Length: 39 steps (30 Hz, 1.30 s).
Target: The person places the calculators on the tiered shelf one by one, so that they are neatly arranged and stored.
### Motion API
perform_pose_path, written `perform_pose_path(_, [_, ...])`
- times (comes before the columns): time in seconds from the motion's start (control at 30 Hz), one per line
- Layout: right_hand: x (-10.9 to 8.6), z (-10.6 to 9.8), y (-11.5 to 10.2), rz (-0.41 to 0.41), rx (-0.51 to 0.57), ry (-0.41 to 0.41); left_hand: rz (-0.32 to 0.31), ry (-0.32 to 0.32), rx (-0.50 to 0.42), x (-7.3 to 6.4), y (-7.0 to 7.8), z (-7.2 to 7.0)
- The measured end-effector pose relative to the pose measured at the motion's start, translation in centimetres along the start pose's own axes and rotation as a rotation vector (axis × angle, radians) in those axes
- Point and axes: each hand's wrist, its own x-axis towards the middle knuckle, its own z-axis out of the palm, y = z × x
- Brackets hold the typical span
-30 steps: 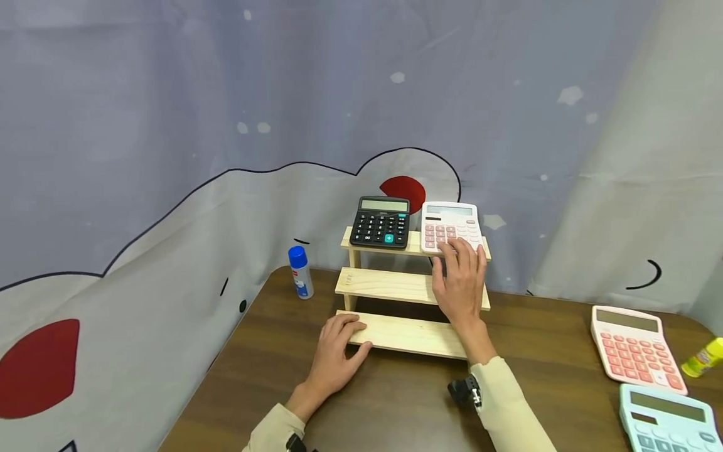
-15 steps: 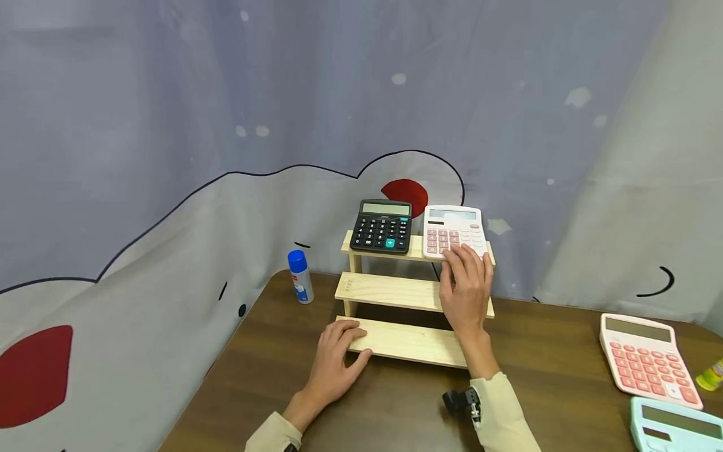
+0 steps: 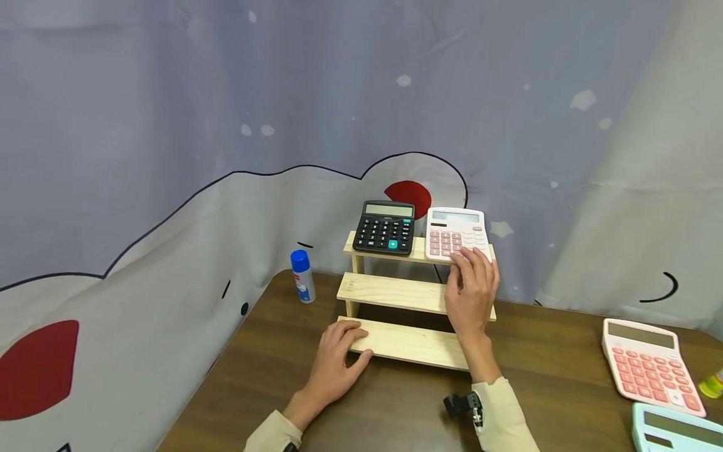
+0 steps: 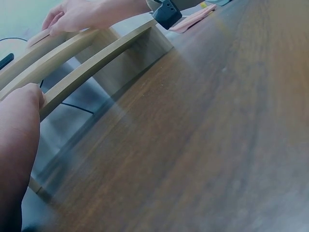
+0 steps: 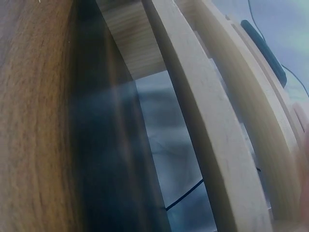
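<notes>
A three-tier wooden stand [image 3: 395, 292] stands on the brown table. On its top shelf a black calculator [image 3: 384, 227] and a white calculator with pink keys [image 3: 456, 232] lean side by side, screens upward. My right hand [image 3: 471, 295] reaches up over the tiers, with its fingertips on the white calculator's lower right edge. My left hand [image 3: 333, 358] rests at the left end of the lowest shelf, fingers on top and thumb along the front edge. In the left wrist view both the left hand [image 4: 21, 116] and the right hand [image 4: 87, 14] are at the stand.
A grey bottle with a blue cap [image 3: 303, 277] stands left of the stand. To the right lie a pink calculator [image 3: 649, 364] and a light blue calculator [image 3: 678, 428], partly cut off. A yellow-green tube [image 3: 713, 385] sits at the right edge. A printed curtain [image 3: 254, 94] hangs behind the table.
My right hand has drawn back slightly, its fingertips sliding from the white calculator's keys toward its lower right edge. My left hand stays at the lowest shelf. The head view has shifted a little.
</notes>
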Motion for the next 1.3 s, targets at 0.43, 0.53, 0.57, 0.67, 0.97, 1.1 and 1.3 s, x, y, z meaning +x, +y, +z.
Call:
perform_pose_path(0.43, [0.9,0.1,-0.3,0.02,0.023,0.004,0.02,0.027,0.005,0.4,-0.2,0.1])
perform_pose_path(0.53, [1.0,0.1,-0.2,0.024,0.032,0.012,0.012,0.018,0.003,0.5,-0.2,0.1])
perform_pose_path(0.57, [1.0,0.0,-0.2,0.029,0.034,0.014,0.011,0.016,0.003,0.5,-0.2,0.1])
perform_pose_path(0.67, [1.0,-0.1,-0.1,0.044,0.034,0.016,0.01,0.011,0.001,0.5,-0.2,0.1])
perform_pose_path(0.97, [1.1,-0.5,0.0,0.049,0.037,0.014,0.009,0.008,0.012,0.4,-0.2,0.2])
perform_pose_path(1.1, [1.1,-0.5,0.0,0.046,0.043,0.018,0.004,0.008,0.016,0.2,-0.2,0.2])
perform_pose_path(1.3, [0.8,-0.9,-0.1,0.052,0.048,-0.006,0.001,0.009,0.008,-0.2,-0.1,0.2])
